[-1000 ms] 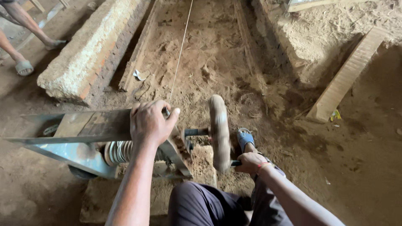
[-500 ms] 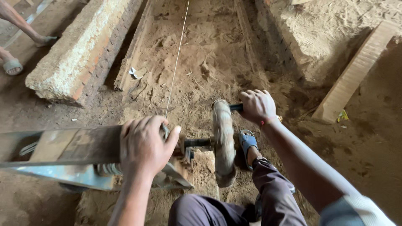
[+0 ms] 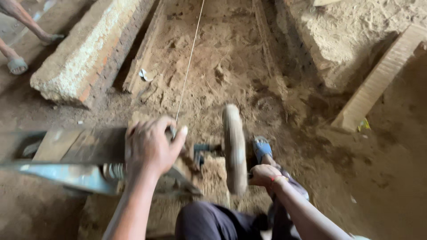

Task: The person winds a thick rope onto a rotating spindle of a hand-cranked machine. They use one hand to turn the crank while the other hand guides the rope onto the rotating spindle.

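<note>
Since half a second earlier, the right hand (image 3: 263, 174) was swung from the wheel's (image 3: 234, 149) top to its near edge, closed on the crank handle. Left hand (image 3: 150, 146) was clasped over the metal frame (image 3: 75, 151), pinching the thin string (image 3: 189, 66). Sandy dirt floor (image 3: 222, 58) and a brick ledge (image 3: 84, 53) were seen around.

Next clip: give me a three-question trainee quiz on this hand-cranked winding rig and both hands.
1. True or false: the left hand rests on the frame, where the thin cord meets it.
2. Which hand grips the handle at the wheel? A) left B) right C) neither
3. Fill in: the right hand is at the wheel's ___ edge in view, near the blue sandal.

Key: 1 true; 2 B; 3 lower.
</note>
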